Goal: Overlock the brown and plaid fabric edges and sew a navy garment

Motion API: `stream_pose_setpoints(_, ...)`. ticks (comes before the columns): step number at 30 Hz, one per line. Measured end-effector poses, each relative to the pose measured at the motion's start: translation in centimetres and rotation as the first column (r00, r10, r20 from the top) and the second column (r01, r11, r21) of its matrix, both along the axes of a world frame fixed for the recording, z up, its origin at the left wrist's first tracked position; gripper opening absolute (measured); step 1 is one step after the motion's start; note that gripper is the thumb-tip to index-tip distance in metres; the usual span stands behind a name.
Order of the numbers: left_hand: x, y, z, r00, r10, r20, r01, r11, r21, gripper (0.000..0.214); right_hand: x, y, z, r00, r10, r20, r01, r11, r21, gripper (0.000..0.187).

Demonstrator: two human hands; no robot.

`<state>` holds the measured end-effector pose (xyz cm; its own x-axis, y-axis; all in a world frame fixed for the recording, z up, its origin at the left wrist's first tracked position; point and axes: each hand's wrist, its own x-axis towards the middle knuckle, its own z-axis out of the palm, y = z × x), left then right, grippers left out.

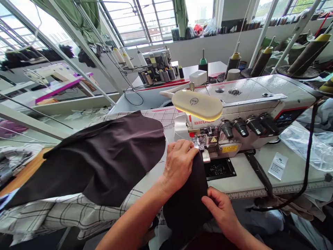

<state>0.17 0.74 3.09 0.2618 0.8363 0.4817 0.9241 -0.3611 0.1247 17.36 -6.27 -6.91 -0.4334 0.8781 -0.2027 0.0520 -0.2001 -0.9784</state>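
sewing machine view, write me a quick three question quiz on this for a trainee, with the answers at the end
1. Which of the person's hands is nearer the needle area of the sewing machine?

2. True or false: the right hand is touching the lamp.

3. How many black dials line the front of the machine?
a) two
b) three
c) four

Key:
1. The left hand, which rests on the dark cloth right beside it.
2. False; it is down at the cloth's edge.
3. c) four

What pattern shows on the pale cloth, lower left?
Checked: dark lines crossing the pale cloth, in the head view.
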Motion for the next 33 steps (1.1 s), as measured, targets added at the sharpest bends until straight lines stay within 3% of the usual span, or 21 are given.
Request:
stream_pose_setpoints(5,0.8,-1.0,-1.5,0.993,-0.114,0.022,0.114,0.993,0.023,0.025,0.5,0.3,-0.4,0.994,-0.041,-0.106,0.035,0.998,-0.056,0.037)
stream_pose_setpoints(12,1.0,-0.7,-2.0,0.995,-0.095,0.019,0.094,0.994,0.053,0.021,0.4,1.0,0.0,0.949,-0.101,-0.297,0.051,0.984,-0.172,0.035)
stream_pose_setpoints(16,0.2,0.0,-1.6,0.992,-0.119,0.048,0.119,0.993,0.014,0.021,-0.1,1.5,0.1,0.972,-0.139,-0.188,0.141,0.990,0.001,0.034)
stream_pose_setpoints(20,-0.6,1.7,-1.0,0.987,-0.120,0.103,0.128,0.989,-0.072,0.017,-1.1,2.6,0.7,0.979,-0.183,-0.085,0.197,0.958,0.207,0.035)
stream_pose_setpoints(24,-1.2,2.8,-0.3,0.990,-0.085,0.111,0.101,0.985,-0.140,0.019,-2.1,3.8,1.4,0.965,-0.255,-0.062,0.263,0.927,0.268,0.033)
stream_pose_setpoints(28,-0.9,0.0,-0.4,0.995,-0.027,0.097,0.025,0.999,0.020,0.022,-1.9,3.4,2.1,0.984,-0.147,-0.097,0.165,0.963,0.212,0.022)
stream_pose_setpoints(30,-0.6,-2.3,-0.8,0.994,-0.079,0.080,0.072,0.993,0.089,0.022,-1.4,2.5,2.2,0.989,-0.080,-0.125,0.100,0.981,0.165,0.024)
stream_pose_setpoints(33,-0.6,-4.4,-1.7,0.991,-0.126,0.037,0.123,0.989,0.079,0.031,-1.2,1.6,2.2,0.982,-0.080,-0.173,0.099,0.990,0.103,0.028)
